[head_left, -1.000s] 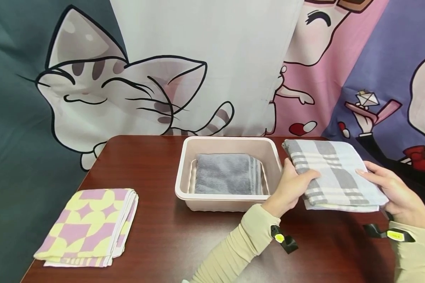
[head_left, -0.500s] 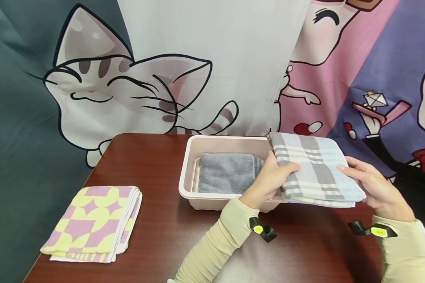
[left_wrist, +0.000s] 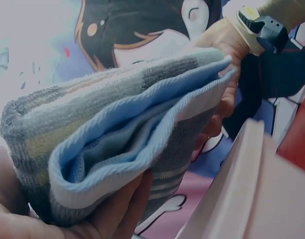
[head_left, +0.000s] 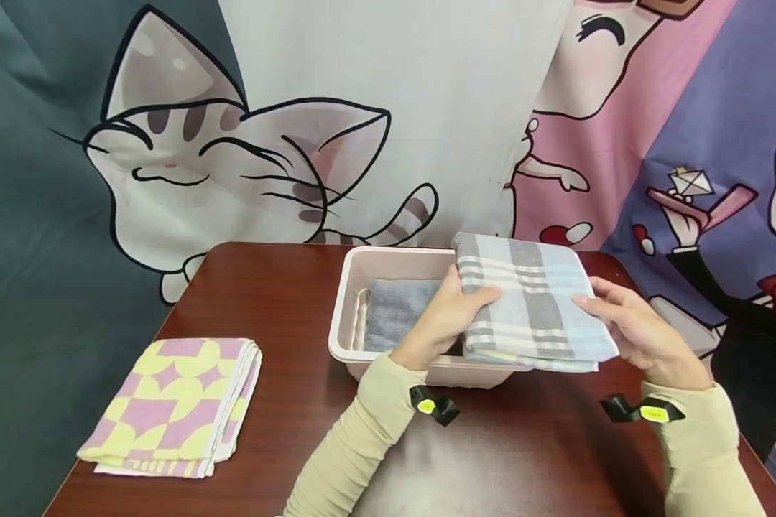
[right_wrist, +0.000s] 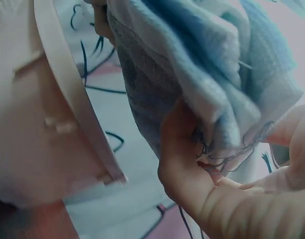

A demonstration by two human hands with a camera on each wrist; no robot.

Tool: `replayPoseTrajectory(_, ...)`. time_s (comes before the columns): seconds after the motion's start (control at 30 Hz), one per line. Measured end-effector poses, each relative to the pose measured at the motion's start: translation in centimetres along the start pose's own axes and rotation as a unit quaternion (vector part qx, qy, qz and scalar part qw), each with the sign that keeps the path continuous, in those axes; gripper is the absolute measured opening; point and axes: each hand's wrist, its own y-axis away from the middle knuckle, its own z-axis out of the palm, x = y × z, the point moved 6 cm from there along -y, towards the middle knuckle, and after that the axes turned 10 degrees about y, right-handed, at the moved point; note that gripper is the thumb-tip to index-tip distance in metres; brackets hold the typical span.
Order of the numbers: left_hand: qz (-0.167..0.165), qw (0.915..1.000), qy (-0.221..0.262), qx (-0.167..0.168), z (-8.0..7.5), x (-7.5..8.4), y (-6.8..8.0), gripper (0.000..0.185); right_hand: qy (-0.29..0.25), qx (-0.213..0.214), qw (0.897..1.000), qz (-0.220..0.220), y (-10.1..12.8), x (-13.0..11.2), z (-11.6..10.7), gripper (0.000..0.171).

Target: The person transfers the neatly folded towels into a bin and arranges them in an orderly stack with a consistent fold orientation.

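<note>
Grey-and-blue plaid terry, the folded towel (head_left: 530, 301) had travelled leftward from the bare right end of the tabletop (head_left: 284, 301), where it sat a second earlier, and now hung over the right half of the pale pink plastic bin (head_left: 352, 301), raised clear of the rim. Both hands had moved with it. The left hand (head_left: 449, 316) gripped the towel's left edge, thumb laid on top and fingers curled underneath, with its forearm in a beige sleeve (head_left: 356, 445) angled up from the lower middle of the head view. The right hand (head_left: 630, 330) held the opposite edge the same way, thumb above and fingers tucked beneath the layers; the right wrist view showed those fingers pressed into the looped blue underside (right_wrist: 212, 64). From the left wrist camera the towel's stacked folds (left_wrist: 117, 129) showed as thick, soft, rounded layers with a blue hemmed border. Inside the rectangular, round-cornered bin lay a folded plain grey towel (head_left: 397, 312), plush and flat, partly hidden by the left hand. At the left end of the dark reddish wood tabletop, well apart from the bin, a folded cloth (head_left: 174, 406) patterned in purple and yellow rested unmoved.
</note>
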Motion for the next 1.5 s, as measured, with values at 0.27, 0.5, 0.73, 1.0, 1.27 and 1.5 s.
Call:
replayPoseTrajectory(0.27, -0.005, 0.9987, -0.020, 0.046, -4.4, 2.3, 0.7, 0.046, -0.019, -0.025, 0.999, -0.023, -2.1, -0.3, 3.0, 0.027)
replayPoseTrajectory(0.5, 0.000, 0.9972, -0.049, 0.057, -7.0, 3.9, 1.2, 0.045, 0.003, -0.015, 1.000, -0.013, -4.2, -0.2, 4.8, 0.029)
replayPoseTrajectory(0.73, -0.008, 0.9925, -0.088, 0.084, -9.3, 5.1, 1.7, 0.040, 0.010, -0.005, 1.000, 0.003, -6.2, 0.2, 6.2, 0.034)
replayPoseTrajectory(1.0, -0.025, 0.9888, -0.122, 0.083, -11.4, 5.4, 1.9, 0.039, 0.056, 0.012, 0.998, 0.021, -7.5, 1.1, 6.5, 0.041)
replayPoseTrajectory(1.27, -0.099, 0.9790, -0.164, 0.069, -12.8, 4.2, 1.7, 0.067, 0.165, 0.019, 0.984, 0.061, -8.0, 2.4, 6.6, 0.054)
replayPoseTrajectory(1.5, -0.156, 0.9671, -0.197, 0.039, -13.2, 3.4, 1.5, 0.092, 0.268, 0.013, 0.958, 0.101, -8.6, 2.8, 7.6, 0.074)
